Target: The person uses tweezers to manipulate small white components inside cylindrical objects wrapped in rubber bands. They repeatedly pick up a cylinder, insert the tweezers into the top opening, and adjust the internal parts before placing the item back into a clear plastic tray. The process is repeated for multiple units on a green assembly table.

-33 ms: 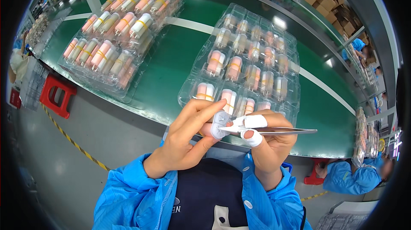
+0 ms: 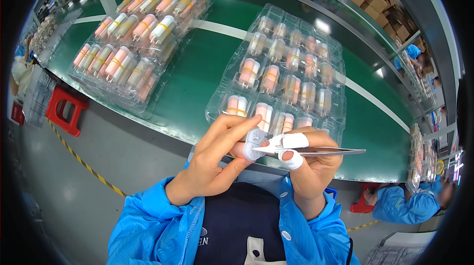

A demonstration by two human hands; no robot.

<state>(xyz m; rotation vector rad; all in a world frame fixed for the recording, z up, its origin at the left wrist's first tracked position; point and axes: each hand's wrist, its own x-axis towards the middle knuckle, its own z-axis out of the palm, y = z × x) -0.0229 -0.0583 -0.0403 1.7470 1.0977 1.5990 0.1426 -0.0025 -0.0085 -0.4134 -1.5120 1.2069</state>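
Observation:
Between the fingers and thumb of my left hand (image 2: 210,159) is a small light-grey piece with two rounded ends side by side (image 2: 253,145). Its end face is turned toward my right hand. My right hand (image 2: 316,161) pinches metal tweezers (image 2: 335,151), with white tape wrapped on the thumb and a finger. The tweezers' tips reach the face of the grey piece; whether they grip any part of it I cannot tell. Just beyond my hands lies a clear plastic tray (image 2: 214,107) holding banded pairs of pink, white and grey tubes (image 2: 237,104).
Stacked clear trays of similar tubes (image 2: 116,62) stand at the left on the green bench (image 2: 192,77). A red stool (image 2: 68,111) is on the floor at left. A co-worker in blue (image 2: 405,203) sits at lower right. Cardboard boxes (image 2: 375,1) are piled at far right.

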